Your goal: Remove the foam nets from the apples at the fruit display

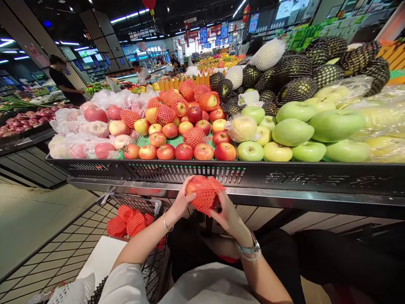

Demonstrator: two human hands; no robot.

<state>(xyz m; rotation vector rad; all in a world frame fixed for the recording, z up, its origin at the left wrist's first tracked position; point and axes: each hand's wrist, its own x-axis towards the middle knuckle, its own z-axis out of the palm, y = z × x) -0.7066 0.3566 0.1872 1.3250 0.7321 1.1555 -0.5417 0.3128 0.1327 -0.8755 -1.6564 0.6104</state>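
Both my hands hold one red apple (202,193) partly wrapped in a red foam net, just below the front rim of the fruit stand (253,174). My left hand (182,201) grips its left side with the thumb on top. From the right and underneath, my right hand (228,213) clasps the net. Several more net-wrapped red apples (128,223) lie in the shopping cart (63,249) at lower left.
The stand carries red apples (177,141), bagged apples (85,135) at left, green apples (300,133) at right and dark netted fruit (300,76) behind. Two people stand at far displays at upper left. Tiled floor lies to the left.
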